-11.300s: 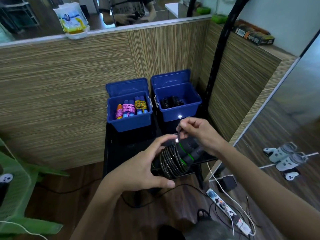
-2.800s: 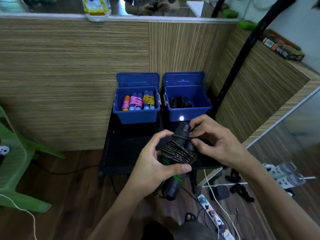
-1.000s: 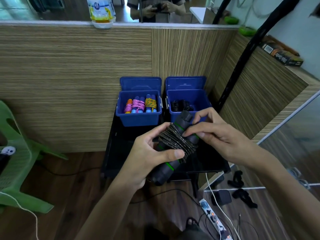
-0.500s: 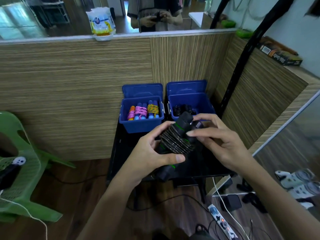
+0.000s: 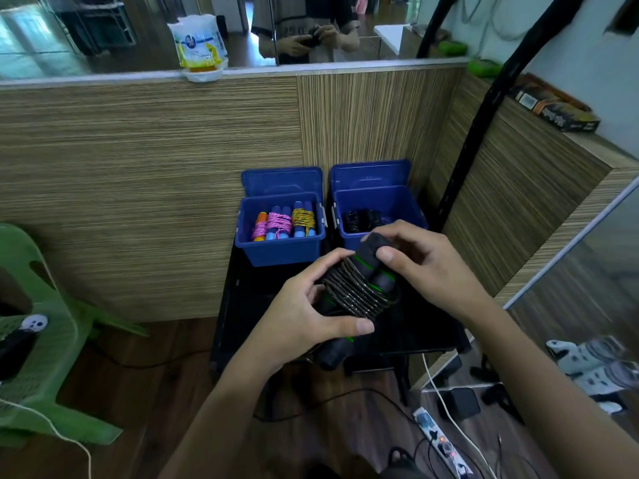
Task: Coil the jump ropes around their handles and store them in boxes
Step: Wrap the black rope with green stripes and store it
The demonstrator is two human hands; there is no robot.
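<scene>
The left hand [image 5: 304,319] is curled around the jump rope [image 5: 359,295], a black pair of handles with green rings bound together by many turns of dark cord. Its thumb lies flat along the near side of the coil, tip pointing right, and its fingers [image 5: 328,262] arch over the far side, so the bundle sits in the curve between thumb and fingers. The lower handle ends stick out below the thumb.

The right hand [image 5: 428,261] grips the upper handle ends. Its thumb presses on the near face of the handles just above the coil, and its other fingers wrap over the top and behind. How far those fingers close behind the handles cannot be seen.

The bundle is held in the air over a black table [image 5: 415,333], tilted with its top leaning away and to the right. Just beyond the right fingers stands an open blue box [image 5: 377,202] with dark coiled ropes inside. Beyond the left fingers, a second blue box [image 5: 280,250] holds bundles with pink and yellow cord.
</scene>
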